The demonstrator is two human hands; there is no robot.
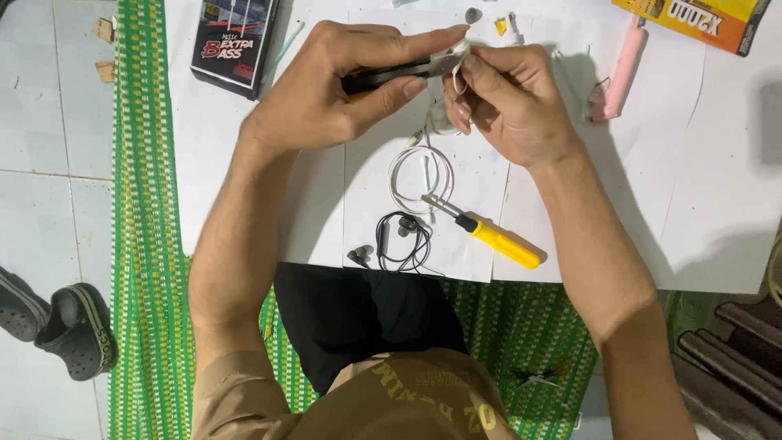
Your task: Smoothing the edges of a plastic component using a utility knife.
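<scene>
My left hand (342,85) grips a dark-handled tool (383,75), its tip reaching toward a small white earphone piece (461,54). My right hand (509,98) pinches that white piece and its thin white wire between thumb and fingers. The white cable (419,175) hangs down from my hands and lies coiled on the white paper sheets (717,204). Below the coil lie a yellow-handled screwdriver (497,242) and black earphones (401,240) with loose black earbuds.
A black box (235,41) lies at the top left and a yellow package (700,20) at the top right. A pink tool (623,69) rests near my right hand. A green woven mat (147,244) covers the floor; dark sandals (57,322) sit left.
</scene>
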